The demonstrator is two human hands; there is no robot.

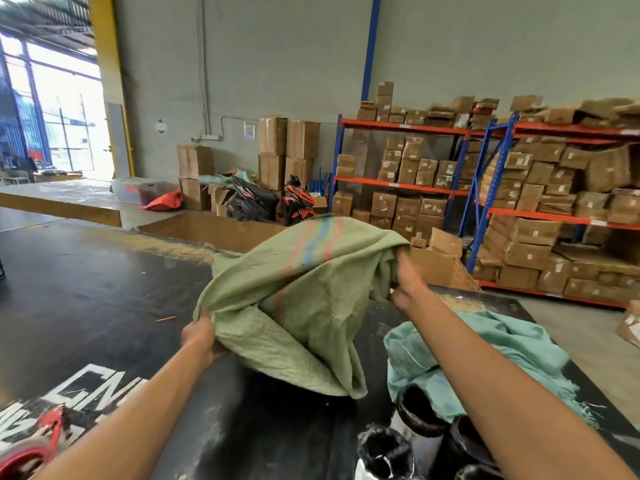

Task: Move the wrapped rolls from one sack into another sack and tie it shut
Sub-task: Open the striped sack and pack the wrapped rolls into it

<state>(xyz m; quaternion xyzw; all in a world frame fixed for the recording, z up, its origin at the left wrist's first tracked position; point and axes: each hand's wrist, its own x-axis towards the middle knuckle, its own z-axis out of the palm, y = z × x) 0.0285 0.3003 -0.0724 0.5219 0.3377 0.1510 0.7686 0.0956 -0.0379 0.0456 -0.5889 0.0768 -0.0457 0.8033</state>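
bare black floor [86,278] left, teal sack [485,344] right

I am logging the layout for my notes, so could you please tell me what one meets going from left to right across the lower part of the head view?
Red wheeled cart → left hand → green sack → right hand → teal sack.
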